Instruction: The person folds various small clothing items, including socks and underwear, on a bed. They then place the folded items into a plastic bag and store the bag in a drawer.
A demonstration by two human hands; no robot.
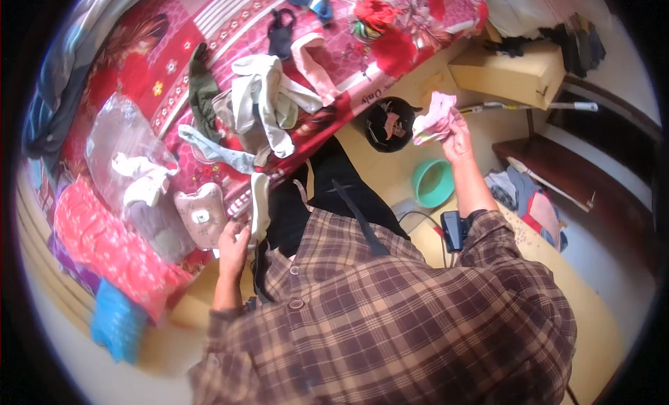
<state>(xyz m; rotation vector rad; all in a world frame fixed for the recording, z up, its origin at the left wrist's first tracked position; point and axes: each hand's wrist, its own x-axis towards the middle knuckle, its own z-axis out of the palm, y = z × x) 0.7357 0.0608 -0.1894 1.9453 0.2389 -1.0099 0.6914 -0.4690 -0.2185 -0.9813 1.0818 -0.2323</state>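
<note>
1. Hands: right hand (457, 142), at 2 o'clock, grips one crumpled pink cloth (433, 119); left hand (233, 239), at 8, curls beside one cream sock (260, 203), hold unclear.
2. Sorting looks partway: something pink sits in one black bucket (373, 135) at 1 o'clock; a loose sock pile (254, 78) covers bed (394, 53) at 11, uncountable through overlap.
3. One green basin (433, 182), 3 o'clock.

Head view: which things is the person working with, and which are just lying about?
Being worked with, it seems:
- pink cloth, in the right hand
- pale sock, beside the left hand

Probably just lying about:
- cardboard box
- green bowl
- blue bag
</note>
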